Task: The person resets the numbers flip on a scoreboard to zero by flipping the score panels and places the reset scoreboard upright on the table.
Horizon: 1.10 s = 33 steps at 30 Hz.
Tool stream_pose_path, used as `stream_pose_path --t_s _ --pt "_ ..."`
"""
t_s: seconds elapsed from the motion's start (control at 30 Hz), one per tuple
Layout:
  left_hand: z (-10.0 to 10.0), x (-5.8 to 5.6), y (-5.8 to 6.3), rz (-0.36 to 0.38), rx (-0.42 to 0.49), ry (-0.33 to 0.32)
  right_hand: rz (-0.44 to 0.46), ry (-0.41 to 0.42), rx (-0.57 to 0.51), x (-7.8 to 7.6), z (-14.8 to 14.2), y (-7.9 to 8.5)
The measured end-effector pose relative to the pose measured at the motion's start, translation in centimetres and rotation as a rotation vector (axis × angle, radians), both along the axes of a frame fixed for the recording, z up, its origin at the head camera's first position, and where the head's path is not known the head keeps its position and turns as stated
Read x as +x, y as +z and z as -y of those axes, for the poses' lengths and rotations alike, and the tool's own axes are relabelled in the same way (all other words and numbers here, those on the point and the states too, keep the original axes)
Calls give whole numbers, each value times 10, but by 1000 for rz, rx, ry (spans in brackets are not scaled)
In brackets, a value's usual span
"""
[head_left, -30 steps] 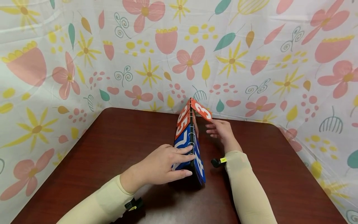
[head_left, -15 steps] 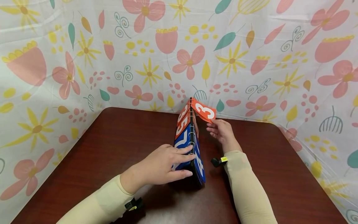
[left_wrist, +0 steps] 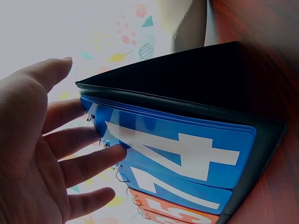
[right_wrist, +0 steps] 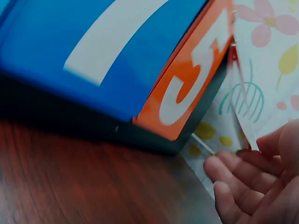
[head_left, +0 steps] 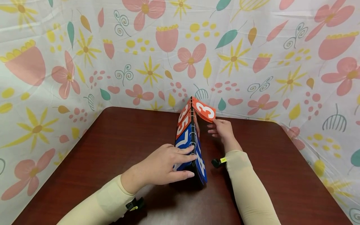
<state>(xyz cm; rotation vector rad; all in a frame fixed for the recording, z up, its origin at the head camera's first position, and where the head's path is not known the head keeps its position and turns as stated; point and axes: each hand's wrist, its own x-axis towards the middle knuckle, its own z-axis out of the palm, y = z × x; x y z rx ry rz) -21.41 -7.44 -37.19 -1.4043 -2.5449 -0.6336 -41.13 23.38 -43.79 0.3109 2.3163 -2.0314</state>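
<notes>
A tabletop flip scoreboard (head_left: pixel 184 139) stands tent-shaped, with ring-bound blue and orange number cards on both sloping sides. My left hand (head_left: pixel 168 164) rests on its near end, the fingers extended over the ring-bound ridge. The left wrist view has a blue card with a 4 (left_wrist: pixel 187 154) under those fingers. At the far end, my right hand (head_left: pixel 225 131) pinches the lower corner of an orange card with a 3 (head_left: pixel 206 111), raised off the right side. From the right wrist, an orange card with a 5 (right_wrist: pixel 187 88) lies flat against the board, while the lifted card appears nearly edge-on.
The scoreboard stands on a dark reddish-brown table (head_left: pixel 135 131). A flower-printed cloth (head_left: pixel 157 68) hangs along the table's back and sides. Small black devices, such as the one (head_left: pixel 217 163) by the right sleeve, sit at both wrists.
The orange 3 card has swung up and outward to the right in the right hand's pinch, then stays about level. The left hand keeps its place on the ridge.
</notes>
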Motion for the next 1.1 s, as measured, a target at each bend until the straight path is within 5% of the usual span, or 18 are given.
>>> stream_pose_path --t_s 0.23,0.43,0.57,0.67,0.8,1.1 --pt "1 0 1 9 -2 1 -49 12 271 1 7 1" --pt "1 -1 0 12 1 -1 -29 61 357 1 13 1" --pt "1 0 0 13 2 -3 -71 -81 167 1 13 2" --pt "1 0 0 1 7 -6 -86 -176 -152 2 11 8" --pt "0 -1 -1 -22 14 -11 -70 -184 -501 4 9 21" --pt "1 -1 0 -34 18 -13 -169 -184 -650 11 19 49"
